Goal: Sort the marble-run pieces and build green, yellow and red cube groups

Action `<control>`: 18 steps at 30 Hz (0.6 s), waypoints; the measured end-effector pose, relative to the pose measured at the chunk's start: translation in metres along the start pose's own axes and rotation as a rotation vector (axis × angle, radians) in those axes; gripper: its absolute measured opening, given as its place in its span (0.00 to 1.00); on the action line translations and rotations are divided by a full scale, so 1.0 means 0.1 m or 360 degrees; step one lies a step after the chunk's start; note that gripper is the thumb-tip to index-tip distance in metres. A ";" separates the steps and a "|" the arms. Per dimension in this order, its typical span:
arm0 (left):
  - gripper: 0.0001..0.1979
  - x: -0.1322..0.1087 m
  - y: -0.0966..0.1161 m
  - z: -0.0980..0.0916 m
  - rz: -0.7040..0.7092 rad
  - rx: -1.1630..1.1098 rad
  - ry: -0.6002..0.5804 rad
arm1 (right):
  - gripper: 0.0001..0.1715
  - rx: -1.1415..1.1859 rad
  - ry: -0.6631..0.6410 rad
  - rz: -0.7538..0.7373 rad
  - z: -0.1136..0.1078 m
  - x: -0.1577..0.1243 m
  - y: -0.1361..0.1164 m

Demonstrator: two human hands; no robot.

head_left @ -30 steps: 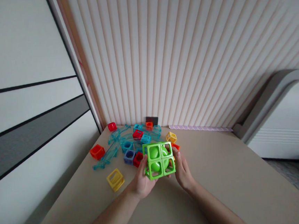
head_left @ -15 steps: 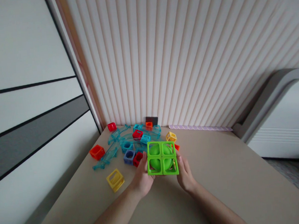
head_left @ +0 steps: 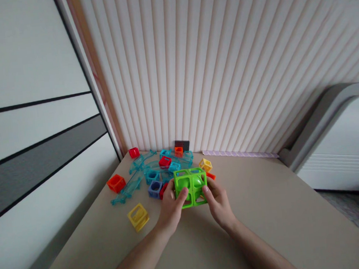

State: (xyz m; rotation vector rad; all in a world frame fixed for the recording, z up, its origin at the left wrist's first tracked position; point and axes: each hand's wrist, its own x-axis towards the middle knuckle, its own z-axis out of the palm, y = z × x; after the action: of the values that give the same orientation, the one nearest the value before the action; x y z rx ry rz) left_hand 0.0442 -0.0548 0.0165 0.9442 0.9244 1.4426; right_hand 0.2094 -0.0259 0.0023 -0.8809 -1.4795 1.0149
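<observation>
A green block frame [head_left: 192,187] with rounded green parts inside is held up above the table, between both hands. My left hand [head_left: 171,208] grips its left side, the thumb lying across the near face. On the right side my right hand [head_left: 218,204] grips it in the same way, thumb on the near face. Just behind and left of the hands are a blue-violet cube [head_left: 156,189] and a red cube [head_left: 163,190], partly hidden by my left fingers. An orange piece [head_left: 211,175] shows behind my right hand.
Clear teal track pieces [head_left: 128,190] and teal cubes [head_left: 152,176] lie at the back left of the table [head_left: 268,210]. Around them are red cubes [head_left: 164,162] and an orange-red cube [head_left: 116,183]. One yellow cube [head_left: 138,217] is nearer, another [head_left: 205,165] behind. A pleated curtain hangs behind.
The green block frame has been tilted, so its top and near faces now show. Both thumbs have come round onto its near face.
</observation>
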 end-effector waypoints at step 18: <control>0.27 0.04 0.05 -0.06 -0.0119 0.0133 -0.0172 | 0.25 -0.0120 0.0058 -0.0155 0.00 -0.02 0.00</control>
State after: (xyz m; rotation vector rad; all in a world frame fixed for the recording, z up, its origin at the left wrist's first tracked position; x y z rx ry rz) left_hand 0.0368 -0.0513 0.0190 1.0283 0.9358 1.2859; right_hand 0.2099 -0.0283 0.0019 -0.8677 -1.5234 0.8722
